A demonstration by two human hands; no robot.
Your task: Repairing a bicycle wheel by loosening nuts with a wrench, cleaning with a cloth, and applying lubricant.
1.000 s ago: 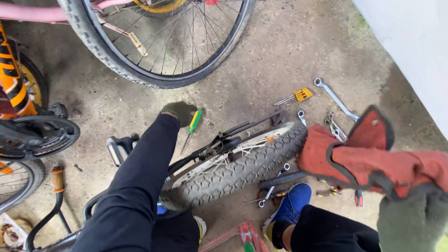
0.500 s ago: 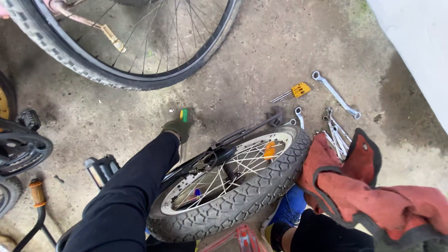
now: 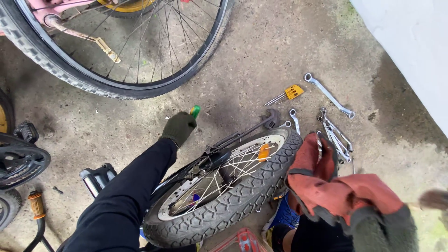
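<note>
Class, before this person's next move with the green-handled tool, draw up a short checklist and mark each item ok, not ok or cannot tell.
1. Left hand grips green-handled tool: ok.
2. Tool tip visible: cannot tell, glove hides it.
3. Right hand free of tools: ok, red work glove, nothing seen in it.
4. Small knobby-tyred wheel lies steady: cannot tell.
5. Spanners and yellow hex key set lie on the concrete beside the wheel: ok.

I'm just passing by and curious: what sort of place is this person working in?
Probably an outdoor or yard-side bicycle repair spot: bare concrete floor, spanners laid out loose, a small knobbly wheel and a large spoked wheel.
</note>
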